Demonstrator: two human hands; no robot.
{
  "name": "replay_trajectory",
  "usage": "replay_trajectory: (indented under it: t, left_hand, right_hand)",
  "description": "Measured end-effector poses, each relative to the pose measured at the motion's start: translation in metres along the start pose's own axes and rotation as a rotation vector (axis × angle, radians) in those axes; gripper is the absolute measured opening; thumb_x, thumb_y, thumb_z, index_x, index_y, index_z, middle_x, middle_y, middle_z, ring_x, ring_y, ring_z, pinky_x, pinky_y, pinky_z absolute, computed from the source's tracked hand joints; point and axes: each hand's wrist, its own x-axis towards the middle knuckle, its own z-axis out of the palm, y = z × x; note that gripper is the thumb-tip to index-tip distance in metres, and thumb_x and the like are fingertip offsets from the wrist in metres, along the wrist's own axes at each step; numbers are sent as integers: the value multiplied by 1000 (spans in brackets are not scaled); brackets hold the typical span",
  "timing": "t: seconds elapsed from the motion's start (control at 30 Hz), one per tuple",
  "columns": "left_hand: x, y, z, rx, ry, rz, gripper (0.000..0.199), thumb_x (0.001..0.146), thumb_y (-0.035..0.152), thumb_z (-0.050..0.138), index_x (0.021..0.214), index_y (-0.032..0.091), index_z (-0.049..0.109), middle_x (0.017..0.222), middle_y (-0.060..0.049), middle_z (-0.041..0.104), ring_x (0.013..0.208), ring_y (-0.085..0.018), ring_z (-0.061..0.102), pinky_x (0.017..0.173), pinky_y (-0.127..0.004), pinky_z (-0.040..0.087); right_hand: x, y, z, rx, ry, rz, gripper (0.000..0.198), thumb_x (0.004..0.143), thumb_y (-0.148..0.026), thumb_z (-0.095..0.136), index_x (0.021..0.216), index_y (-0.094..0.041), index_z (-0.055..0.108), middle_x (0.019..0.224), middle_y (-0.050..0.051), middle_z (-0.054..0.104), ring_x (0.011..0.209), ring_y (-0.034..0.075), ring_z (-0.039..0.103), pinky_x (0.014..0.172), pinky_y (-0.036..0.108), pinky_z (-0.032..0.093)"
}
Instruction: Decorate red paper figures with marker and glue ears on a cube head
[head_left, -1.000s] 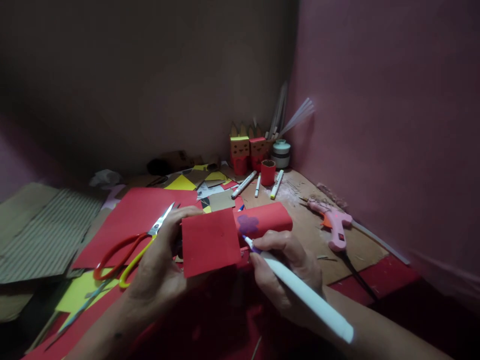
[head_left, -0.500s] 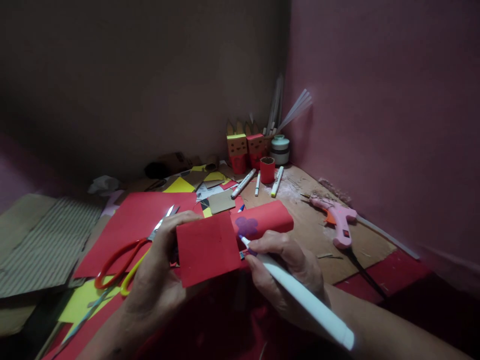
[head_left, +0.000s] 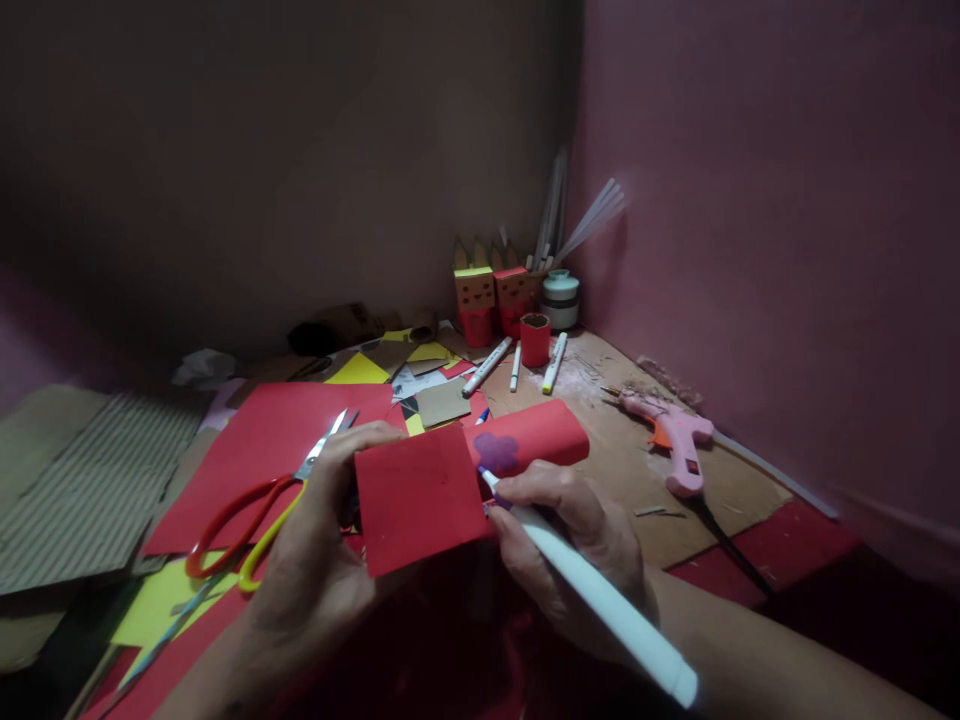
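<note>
My left hand [head_left: 330, 540] is closed around a red paper craft piece [head_left: 420, 500], a square red panel joined to a red paper-covered tube [head_left: 551, 432]. The fingers behind the panel are hidden. On the tube's side is a purple blotch [head_left: 495, 452] with rounded lobes. My right hand [head_left: 574, 540] pinches a white marker [head_left: 615, 605], its purple tip touching or very near the tube just below the blotch. Scissors [head_left: 259, 520] with red and yellow handles lie beside my left hand.
A pink glue gun [head_left: 679, 440] lies at the right. Several markers [head_left: 487, 367], a short red tube [head_left: 535, 342], two face-decorated box figures [head_left: 474, 300] and a lidded jar [head_left: 561, 300] stand or lie at the back. Red paper [head_left: 225, 470] and corrugated cardboard [head_left: 82, 480] cover the left.
The red craft piece has shifted very slightly to the right. The white marker's rear end has swung a little left and down, while its tip stays by the purple blotch.
</note>
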Motion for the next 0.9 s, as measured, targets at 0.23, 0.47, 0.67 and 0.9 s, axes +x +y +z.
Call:
replay_trajectory:
  t: [0.23, 0.47, 0.67, 0.9]
  left_hand:
    - [0, 2, 0, 21, 0, 30, 64, 74, 29, 83, 131, 33, 52, 124, -5, 62, 100, -24, 69, 77, -33, 63]
    - [1, -2, -2, 24, 6, 55, 64, 75, 32, 83, 131, 33, 53, 124, -5, 62, 100, -25, 69, 74, -32, 63]
    - [0, 3, -2, 34, -3, 24, 64, 75, 34, 84, 131, 33, 53, 125, -5, 61, 105, -25, 67, 78, -32, 62]
    - [-2, 4, -1, -2, 14, -51, 65, 70, 32, 86, 128, 34, 56, 126, -5, 62, 105, -27, 68, 78, -34, 62]
  right_hand:
    - [0, 1, 1, 18, 1, -24, 17, 91, -15, 64, 100, -27, 58, 70, -2, 67, 57, 15, 63, 52, 28, 54]
    - [1, 2, -2, 51, -32, -26, 16, 89, -12, 62, 96, -26, 58, 66, -5, 58, 49, 11, 52, 47, 25, 47]
    - [3, 1, -2, 60, -36, -40, 19, 88, -8, 61, 94, -26, 57, 65, -4, 59, 48, 11, 51, 46, 25, 45]
    - [3, 0, -1, 26, -7, -50, 16, 89, -10, 62, 94, -24, 58, 65, -4, 60, 48, 11, 53, 46, 24, 46]
